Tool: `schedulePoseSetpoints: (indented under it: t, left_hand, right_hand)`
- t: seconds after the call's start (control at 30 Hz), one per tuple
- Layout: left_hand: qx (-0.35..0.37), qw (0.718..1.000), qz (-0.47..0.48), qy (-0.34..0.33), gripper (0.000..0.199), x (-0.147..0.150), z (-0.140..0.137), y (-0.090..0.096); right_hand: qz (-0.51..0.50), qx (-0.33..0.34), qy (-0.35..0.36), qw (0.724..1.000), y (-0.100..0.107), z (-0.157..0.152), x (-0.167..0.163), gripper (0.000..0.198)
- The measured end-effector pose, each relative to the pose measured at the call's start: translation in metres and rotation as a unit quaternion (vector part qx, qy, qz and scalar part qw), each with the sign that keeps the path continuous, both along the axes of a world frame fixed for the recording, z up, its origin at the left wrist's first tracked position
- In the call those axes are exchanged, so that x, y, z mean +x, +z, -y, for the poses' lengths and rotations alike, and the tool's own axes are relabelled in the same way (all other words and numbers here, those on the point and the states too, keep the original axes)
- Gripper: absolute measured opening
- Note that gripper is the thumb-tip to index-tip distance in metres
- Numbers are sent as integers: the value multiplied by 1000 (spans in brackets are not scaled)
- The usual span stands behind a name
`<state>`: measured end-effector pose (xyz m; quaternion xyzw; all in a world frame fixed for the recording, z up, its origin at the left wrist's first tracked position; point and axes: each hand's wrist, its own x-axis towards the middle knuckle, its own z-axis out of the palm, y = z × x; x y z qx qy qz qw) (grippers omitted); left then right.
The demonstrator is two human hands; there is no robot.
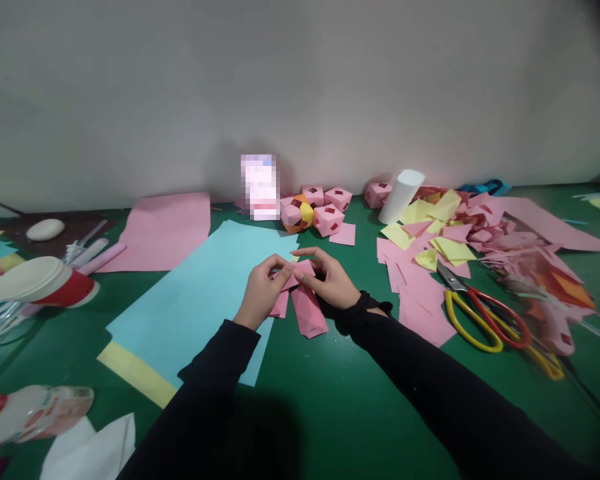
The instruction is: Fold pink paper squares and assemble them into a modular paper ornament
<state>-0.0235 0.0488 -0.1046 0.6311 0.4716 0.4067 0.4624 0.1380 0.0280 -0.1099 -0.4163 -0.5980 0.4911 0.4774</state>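
Paper [307, 267] is pinched between left hand [260, 290] and right hand [334, 281], fingertips closed; blue sheet [195, 293] lies at nine o'clock. Pink strip [309, 315] below, perhaps joined, runs lengthwise toward five o'clock.

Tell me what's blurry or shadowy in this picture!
Head view: bright screen shows only blocky squares; head view: dark shadow on the green table between the sleeves; head view: paper scraps at right look smeared, the folded pink paper clearer.

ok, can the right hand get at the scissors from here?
Likely yes: the scissors lie to the right, with only table and flat pink sheets between. But the right hand is busy holding a pink paper piece with the left hand.
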Motion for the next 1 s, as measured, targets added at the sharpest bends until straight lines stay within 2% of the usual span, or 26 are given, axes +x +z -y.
schedulePoseSetpoints:
  t: [0.2,0.4,0.6,0.77,0.87,1.0]
  left_hand:
    - [-8,999,35,-19,28,0,0,3]
    - [10,1000,12,-18,27,1,2,4]
    - [-14,999,37,-33,27,0,2,4]
    - [-20,997,74,-2,28,-2,1,2]
    - [-16,997,69,3,29,-1,2,2]
    - [5,999,46,12,29,1,4,5]
  right_hand:
    - [-33,-32,2,999,1,-1,-1,46]
    - [-40,-24,3,999,-2,-1,0,49]
    - [-8,-11,7,1000,-2,-1,1,47]
    - [-23,-17,-8,1000,-4,-3,-1,39]
    - [-41,-20,-34,998,-5,-4,-2,32]
    - [-66,-33,-54,996,-7,-6,-2,36]
